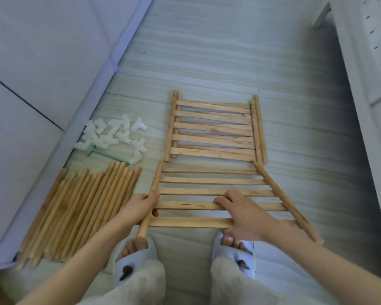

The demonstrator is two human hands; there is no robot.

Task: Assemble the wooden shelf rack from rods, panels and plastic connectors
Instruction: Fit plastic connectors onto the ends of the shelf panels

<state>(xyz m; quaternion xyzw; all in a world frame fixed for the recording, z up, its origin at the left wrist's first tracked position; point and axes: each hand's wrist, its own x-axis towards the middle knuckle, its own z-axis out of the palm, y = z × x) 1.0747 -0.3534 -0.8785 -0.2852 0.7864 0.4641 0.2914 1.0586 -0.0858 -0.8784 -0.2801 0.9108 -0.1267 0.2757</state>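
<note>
A slatted wooden panel (207, 191) is held just above the floor in front of my feet. My left hand (140, 206) grips its left side rod. My right hand (243, 215) grips the two nearest slats, fingers over one and thumb under the other. More slatted panels (215, 128) lie stacked on the floor farther away. A bundle of loose wooden rods (81, 208) lies to the left. Several white plastic connectors (117, 135) are piled beyond the rods, with a small green tool (103, 154) beside them.
A grey padded mat or sofa edge (53, 84) runs along the left. A white perforated furniture piece (370, 51) stands on the right. My feet in light slippers (133, 258) stand just under the held panel. The floor is pale wood-grain.
</note>
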